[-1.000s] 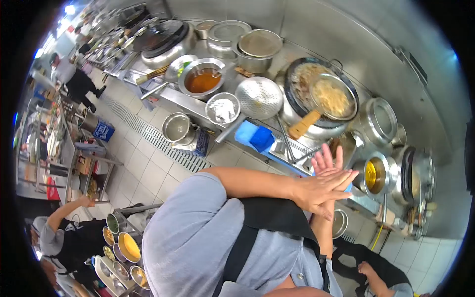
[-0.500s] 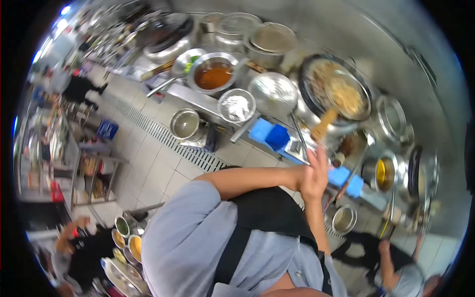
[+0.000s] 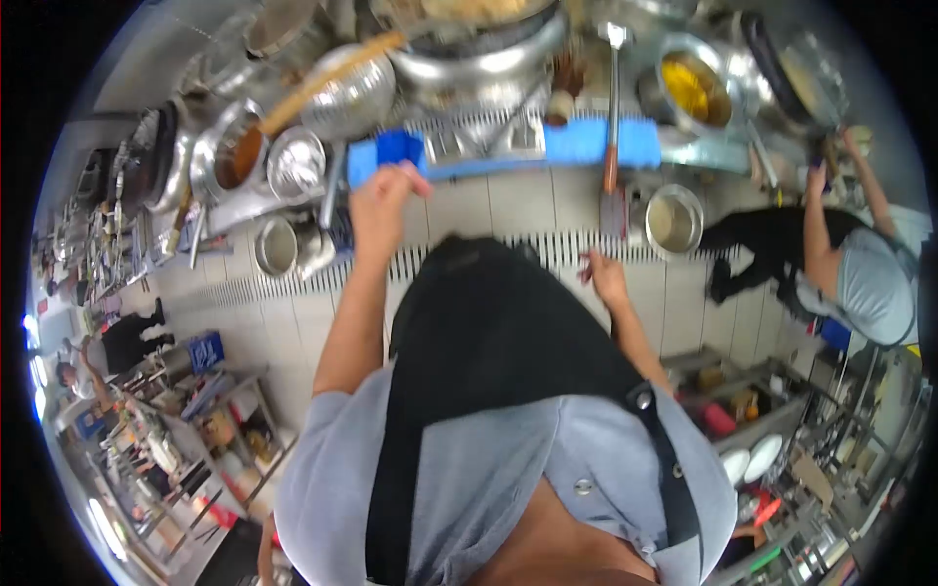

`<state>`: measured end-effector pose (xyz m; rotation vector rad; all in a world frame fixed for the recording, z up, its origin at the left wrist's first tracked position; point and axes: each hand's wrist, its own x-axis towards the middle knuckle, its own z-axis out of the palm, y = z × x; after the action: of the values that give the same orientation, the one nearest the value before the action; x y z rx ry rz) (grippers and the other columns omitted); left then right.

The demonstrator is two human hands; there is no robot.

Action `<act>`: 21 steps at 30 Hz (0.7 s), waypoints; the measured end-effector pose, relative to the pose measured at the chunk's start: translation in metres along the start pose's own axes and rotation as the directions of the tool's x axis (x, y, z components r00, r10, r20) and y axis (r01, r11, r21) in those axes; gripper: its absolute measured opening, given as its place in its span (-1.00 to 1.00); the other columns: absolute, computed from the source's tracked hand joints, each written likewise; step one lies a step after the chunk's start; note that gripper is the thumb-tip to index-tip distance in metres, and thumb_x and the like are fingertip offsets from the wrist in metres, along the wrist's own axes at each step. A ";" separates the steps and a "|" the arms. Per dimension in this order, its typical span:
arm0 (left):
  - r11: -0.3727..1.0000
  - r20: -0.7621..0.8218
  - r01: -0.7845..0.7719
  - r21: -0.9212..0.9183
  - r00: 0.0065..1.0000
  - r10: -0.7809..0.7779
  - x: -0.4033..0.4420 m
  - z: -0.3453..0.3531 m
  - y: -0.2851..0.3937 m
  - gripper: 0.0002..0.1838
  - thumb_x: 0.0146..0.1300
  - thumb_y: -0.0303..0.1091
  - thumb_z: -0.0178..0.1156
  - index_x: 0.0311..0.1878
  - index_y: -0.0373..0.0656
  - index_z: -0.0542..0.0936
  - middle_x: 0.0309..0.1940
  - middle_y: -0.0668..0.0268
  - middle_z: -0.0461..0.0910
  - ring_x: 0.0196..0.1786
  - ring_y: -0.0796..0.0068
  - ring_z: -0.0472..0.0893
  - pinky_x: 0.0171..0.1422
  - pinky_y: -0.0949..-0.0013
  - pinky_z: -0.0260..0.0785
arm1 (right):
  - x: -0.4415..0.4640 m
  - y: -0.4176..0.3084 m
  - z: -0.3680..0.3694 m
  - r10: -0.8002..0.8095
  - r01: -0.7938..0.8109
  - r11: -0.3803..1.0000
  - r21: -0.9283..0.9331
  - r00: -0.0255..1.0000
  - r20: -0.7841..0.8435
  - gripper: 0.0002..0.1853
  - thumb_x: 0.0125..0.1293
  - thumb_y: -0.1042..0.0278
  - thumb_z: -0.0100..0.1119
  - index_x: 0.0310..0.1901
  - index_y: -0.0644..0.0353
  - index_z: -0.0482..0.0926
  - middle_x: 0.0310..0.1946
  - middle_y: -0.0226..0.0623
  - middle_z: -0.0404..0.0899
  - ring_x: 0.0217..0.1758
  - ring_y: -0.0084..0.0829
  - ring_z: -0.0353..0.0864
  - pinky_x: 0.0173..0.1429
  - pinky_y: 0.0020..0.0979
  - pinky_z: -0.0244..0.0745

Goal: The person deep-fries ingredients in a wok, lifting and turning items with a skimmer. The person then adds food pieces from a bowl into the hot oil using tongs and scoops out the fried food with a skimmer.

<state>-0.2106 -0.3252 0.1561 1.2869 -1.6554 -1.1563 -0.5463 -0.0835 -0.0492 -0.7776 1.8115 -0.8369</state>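
My left hand is just in front of a folded blue cloth at the stove edge. Its fingers are loosely bent, nothing visible in them; contact with the cloth cannot be told. Above it, the wooden handle of a strainer slants down leftward from a large wok holding pale food. My right hand hangs over the floor at my right side, fingers part bent and apart, holding nothing I can see. Beyond it, a ladle with a brown handle end juts over the counter edge.
A perforated metal colander and a pot of orange-brown liquid stand to the left. At right are a pot with yellow contents and a low metal pot. A person works at far right. A drain grate crosses the floor.
My hands were close together by the wok's wooden-handled strainer; now they are apart, left hand by the blue cloth, right hand lowered. My view has turned, and the stove sits higher in it.
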 end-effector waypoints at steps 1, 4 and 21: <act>0.975 -0.057 -0.139 0.173 0.987 0.151 -0.006 -0.003 -0.004 -0.74 0.44 -0.37 0.16 -0.37 -0.27 0.67 -0.34 0.30 0.72 -0.18 0.56 0.62 0.01 0.39 0.45 | 0.000 0.035 -0.004 0.061 -0.063 0.997 -0.041 0.997 -0.043 -0.51 0.56 0.04 0.04 -0.04 0.40 0.71 -0.54 -0.15 0.69 -0.38 -0.42 0.71 -0.19 -0.36 0.56; 0.875 -0.296 -0.382 0.297 0.835 0.465 0.000 -0.017 0.017 -0.93 0.30 -0.52 0.33 -0.18 -0.24 0.65 -0.14 0.18 0.72 -0.09 0.42 0.67 0.10 0.36 0.48 | -0.004 0.181 -0.030 0.201 -0.017 0.708 -0.706 0.963 0.179 -0.56 0.43 0.08 0.17 0.03 0.34 0.69 -0.17 -0.10 0.73 -0.26 -0.36 0.77 -0.03 -0.29 0.64; 0.032 -0.102 0.098 0.995 0.978 0.184 0.202 -0.160 -0.007 -0.17 0.08 0.13 0.43 0.40 -0.01 0.48 0.31 0.07 0.55 0.43 0.01 0.44 0.47 -0.01 0.33 | 0.022 0.142 -0.042 0.497 -0.506 0.863 -0.010 0.844 0.200 -0.53 0.48 0.32 0.12 0.36 0.24 0.44 -0.22 -0.24 0.74 -0.33 -0.47 0.68 -0.29 -0.42 0.57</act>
<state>-0.1081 -0.5566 0.2063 2.0086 -2.3658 0.5989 -0.6131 -0.0130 -0.1630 -0.3099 1.6984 -0.4326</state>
